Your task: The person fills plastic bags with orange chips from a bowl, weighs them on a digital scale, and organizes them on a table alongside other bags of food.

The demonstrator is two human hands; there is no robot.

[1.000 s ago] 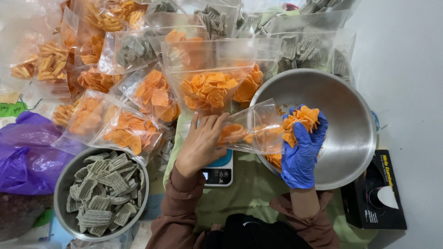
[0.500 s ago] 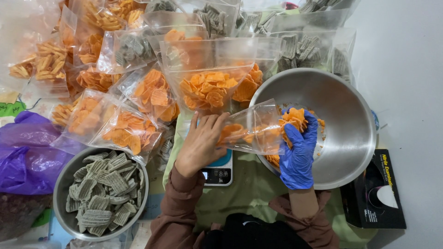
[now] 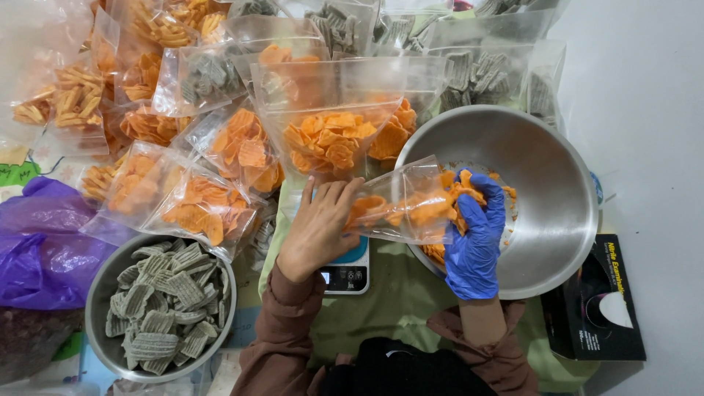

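The desk [image 3: 645,110] shows bare and pale only along the right side; everywhere else it is crowded. Across the top and left lies a heap of filled clear bags [image 3: 242,110], some with orange chips, some with grey ridged ones, pressing right up to the far rim of the large steel bowl [image 3: 557,220]. That bowl sits right of centre, its near edge over a green cloth [image 3: 396,308], its right rim just beside a black glove box [image 3: 594,301]. At lower left a smaller steel bowl [image 3: 99,308] holds grey ridged crackers [image 3: 165,301], with a purple plastic bag [image 3: 44,242] touching its left side. Between the two bowls a small digital scale [image 3: 345,275] peeks out under the left wrist, so the only open room is the strip of cloth in front of the person.

The clear bag [image 3: 400,205] lies tilted on its side over the big bowl's left rim, mouth toward the bowl, partly filled with orange chips [image 3: 429,205]. The left hand [image 3: 319,227], bare, comes up from a brown sleeve and pinches the closed end of this bag, fingers curled over it. The right hand [image 3: 473,235], in a blue glove, is cupped at the bag's mouth inside the bowl, fingers closed around a bunch of orange chips and pressed against the opening.
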